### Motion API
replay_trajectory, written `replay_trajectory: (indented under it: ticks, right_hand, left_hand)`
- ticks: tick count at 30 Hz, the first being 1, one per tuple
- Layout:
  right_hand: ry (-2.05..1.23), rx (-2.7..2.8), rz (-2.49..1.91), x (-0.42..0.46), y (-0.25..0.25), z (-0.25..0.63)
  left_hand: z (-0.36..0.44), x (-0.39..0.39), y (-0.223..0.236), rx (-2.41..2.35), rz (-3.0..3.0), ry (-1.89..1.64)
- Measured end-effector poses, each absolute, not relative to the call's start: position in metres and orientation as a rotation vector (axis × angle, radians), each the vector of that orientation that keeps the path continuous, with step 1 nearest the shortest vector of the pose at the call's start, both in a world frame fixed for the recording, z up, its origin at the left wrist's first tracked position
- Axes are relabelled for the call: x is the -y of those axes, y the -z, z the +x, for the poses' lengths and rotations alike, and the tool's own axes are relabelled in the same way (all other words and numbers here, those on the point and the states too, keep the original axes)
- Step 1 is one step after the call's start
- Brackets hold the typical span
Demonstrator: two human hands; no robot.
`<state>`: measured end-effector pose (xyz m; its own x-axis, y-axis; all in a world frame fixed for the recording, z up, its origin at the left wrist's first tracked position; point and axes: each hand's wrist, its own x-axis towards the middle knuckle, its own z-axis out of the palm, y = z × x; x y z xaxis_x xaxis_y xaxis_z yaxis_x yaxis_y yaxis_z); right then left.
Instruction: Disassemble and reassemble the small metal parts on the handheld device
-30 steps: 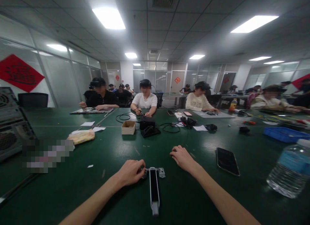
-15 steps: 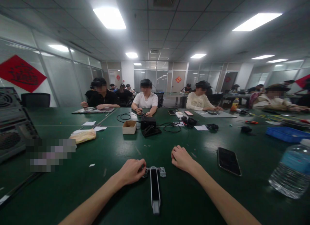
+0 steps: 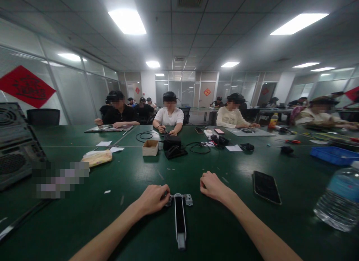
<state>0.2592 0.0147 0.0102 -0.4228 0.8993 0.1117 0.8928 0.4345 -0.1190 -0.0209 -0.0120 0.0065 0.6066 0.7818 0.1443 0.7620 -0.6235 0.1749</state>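
On the green tabletop [image 3: 210,231], in the near middle, a T-shaped piece [image 3: 180,212], with a bracket [image 3: 189,200] across its far end and a long narrow bar [image 3: 181,223] toward the camera. Along the bar, a pale rim, a black middle and a grey near tip [image 3: 181,241]. At the left end of the bracket, the left grip [image 3: 157,198], with fingers bent over this end and partly hiding it; whether holding it firmly or only touching, cannot tell. To the right of the piece and apart from it, the right grip [image 3: 212,185], with fingers loosely bent inward; from this view, cannot tell how far closed. Farther right, a dark phone [image 3: 267,187] lying flat, then a clear water bottle [image 3: 339,199] with a blue label, cut by the right edge of the view. Behind the bottle, a blue tray [image 3: 328,157]. Ahead, across the tabletop, an open cardboard box [image 3: 150,151], just beside a black device [image 3: 172,142]. On the left, a computer case [image 3: 18,145], a yellowish packet [image 3: 100,158] and, nearer, a small white scrap [image 3: 107,191]. Opposite, a co-worker [image 3: 169,116] in a white top.
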Motion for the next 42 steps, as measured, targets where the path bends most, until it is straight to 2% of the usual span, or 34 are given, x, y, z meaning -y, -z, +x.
replay_trajectory:
  ticks: [6, 17, 23, 27, 33, 42]
  right_hand:
    - [-0.004, 2.512, -1.600, -0.012, -0.006, 0.251]
    - [-0.169, 2.524, -1.417, 0.008, -0.029, 0.229]
    - [-0.086, 2.488, -1.084, 0.017, -0.023, 0.215]
    - [-0.143, 2.402, -0.788, 0.018, -0.013, 0.208]
    - [-0.301, 2.301, -0.740, 0.021, -0.004, 0.201]
    - [-0.336, 2.240, -0.658, 0.027, -0.007, 0.197]
  left_hand:
    - [-0.021, 0.012, -0.006, -1.323, 2.715, -0.312]
    - [-0.017, 0.017, -0.012, -1.320, 2.712, -0.406]
    - [-0.013, 0.019, -0.009, -1.236, 2.769, -0.523]
    - [-0.011, 0.019, -0.001, -1.164, 2.827, -0.598]
    - [-0.010, 0.022, -0.001, -1.080, 2.877, -0.607]
    - [-0.013, 0.017, 0.006, -0.980, 2.878, -0.754]
